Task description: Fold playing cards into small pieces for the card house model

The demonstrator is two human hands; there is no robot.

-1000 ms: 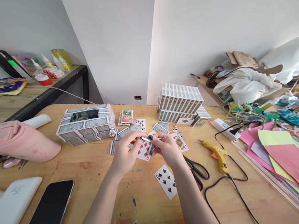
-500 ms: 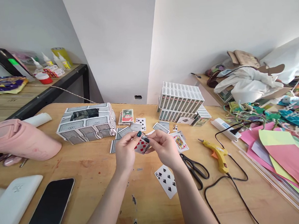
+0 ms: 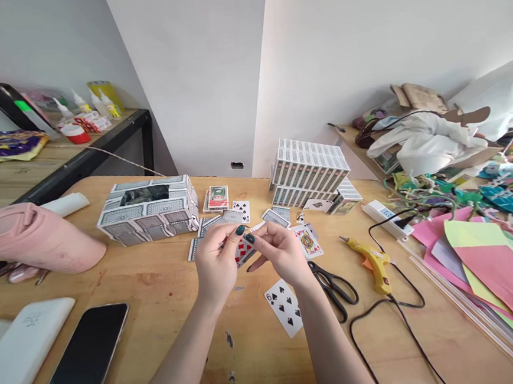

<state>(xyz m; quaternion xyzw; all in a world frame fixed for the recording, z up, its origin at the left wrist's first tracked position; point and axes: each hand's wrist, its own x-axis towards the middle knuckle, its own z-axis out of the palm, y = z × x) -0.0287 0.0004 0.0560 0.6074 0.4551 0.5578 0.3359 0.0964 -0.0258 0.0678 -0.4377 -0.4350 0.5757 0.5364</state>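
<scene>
A diamonds card [image 3: 243, 252] is held btwn the hands over the mid. of the table [image 3: 245, 358], its red pips partly covered by fingers. It is pinched by the L hand [image 3: 215, 257], thumb pressed in on the forefinger side. By the R hand [image 3: 283, 252] it is pinched likewise, w/ the thumb tip brought close to the other (dark nails on both; the detail right at the tips is too small to be made out).

Just beyond, patterned cards [image 3: 276, 217] are spread. A king [image 3: 307, 241] is seen beside the R hand, and a six of spades [image 3: 283, 308] is laid face up near the R forearm. Scissors [image 3: 335, 286] are placed to the R of that arm, then a yellow glue gun [image 3: 378, 268] w/ its cord.

Farther back, a card-covered box [image 3: 126, 229] is set on the L, stacked card packs [image 3: 310, 167] on the R. Nearer, at far L, a phone [image 3: 83, 359] is laid flat.
</scene>
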